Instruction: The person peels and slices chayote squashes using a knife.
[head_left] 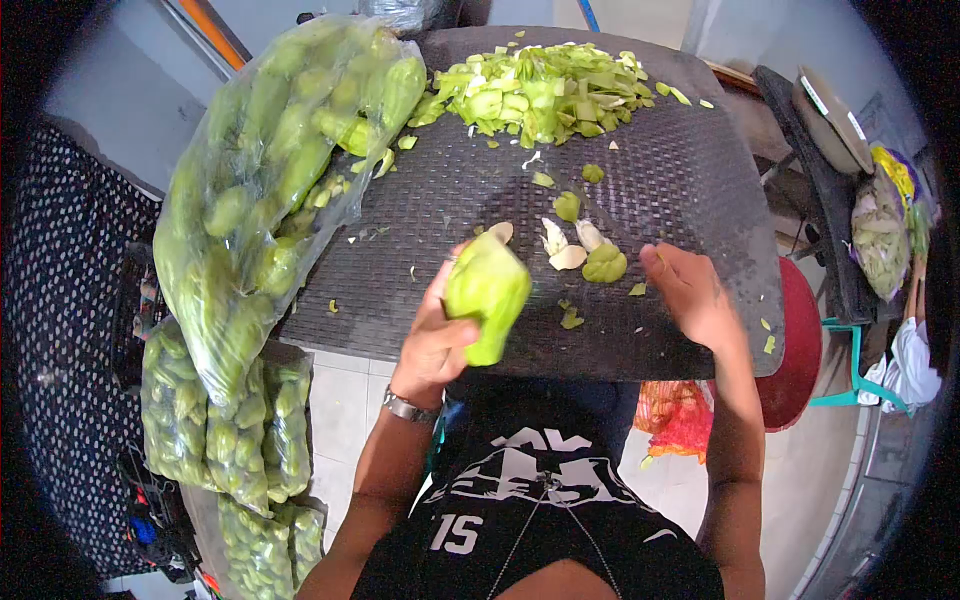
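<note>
My left hand (440, 335) is wrapped round a pale green chayote (487, 292), held above the near edge of the dark woven table (400, 230). Over the table's right part, my right hand (692, 290) has its fingers curled in; what they hold, if anything, is too small to make out. Between the hands lie pale cut pieces (567, 257) and round green trimmings (604, 263). A heap of sliced green pieces (545, 90) covers the table's far side. A large clear plastic bag (260, 180) full of chayotes leans over the table's left edge.
More filled clear bags (235, 430) stand at the lower left. To the right are a red round seat (797, 340), a teal stool frame (857, 365) and a bag of vegetables (880, 235). A red net bag (675, 415) shows under the table.
</note>
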